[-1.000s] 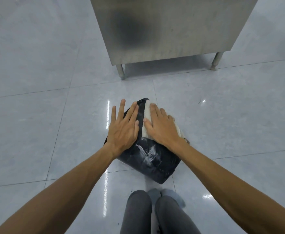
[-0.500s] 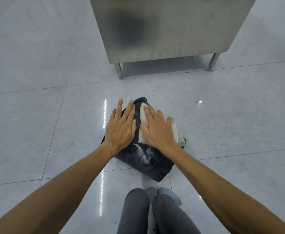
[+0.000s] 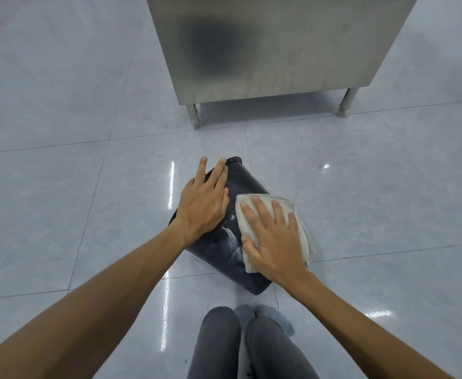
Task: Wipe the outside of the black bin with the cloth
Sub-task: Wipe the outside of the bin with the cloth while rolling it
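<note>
Two hands lay flat on the black bin (image 3: pixel 236 184) at frame center: left hand (image 3: pixel 203 203) spread bracing, right hand (image 3: pixel 272 236) spread pressing cloth (image 3: pixel 301 231). Best kept firm, overlapping strokes across smears.

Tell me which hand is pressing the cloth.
The right hand presses the off-white terry cloth onto the black plastic bin; the left hand rests bare.

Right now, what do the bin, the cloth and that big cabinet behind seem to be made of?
The black bin looks like smooth plastic: glossy, with whitish smears. The cloth seems to be off-white terry cotton, with a looped, fuzzy nap. The cabinet looks like brushed stainless steel: a dull grey sheen with a blurred reflection.
</note>
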